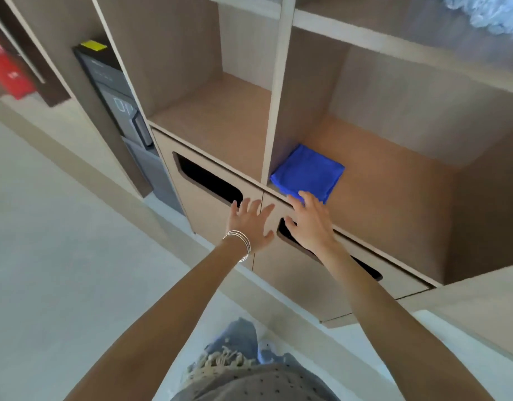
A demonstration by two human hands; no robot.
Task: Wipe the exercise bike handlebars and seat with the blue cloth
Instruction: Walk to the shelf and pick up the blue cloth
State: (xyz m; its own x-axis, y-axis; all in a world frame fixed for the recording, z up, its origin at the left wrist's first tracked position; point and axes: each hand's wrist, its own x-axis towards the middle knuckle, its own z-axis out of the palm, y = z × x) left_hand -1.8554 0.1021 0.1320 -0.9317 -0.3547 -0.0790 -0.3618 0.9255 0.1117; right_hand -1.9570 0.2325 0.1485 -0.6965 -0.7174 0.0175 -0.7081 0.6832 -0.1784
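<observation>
Folded blue cloth [307, 172] lies at the shelf's [394, 204] front left corner; right hand [308, 224] reaches it with fingers spread, left hand [251, 222] spread, empty.

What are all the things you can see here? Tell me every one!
blue cloth: one, bright blue, folded, front left corner of the right-hand cubby.
shelf unit: one, tan wood with pale edges, open cubbies above.
cupboard doors: two, tan, each with a dark slot, under the cubbies.
dark panel: one, grey-black with a yellow tag on top, left of the shelves.
red object: one, far left, blurred.
fluffy thing: one, pale blue, top right shelf.
bracelets: thin, silver, left wrist.
left hand: open, in front of the doors.
right hand: open, fingers at the cloth's near edge.
</observation>
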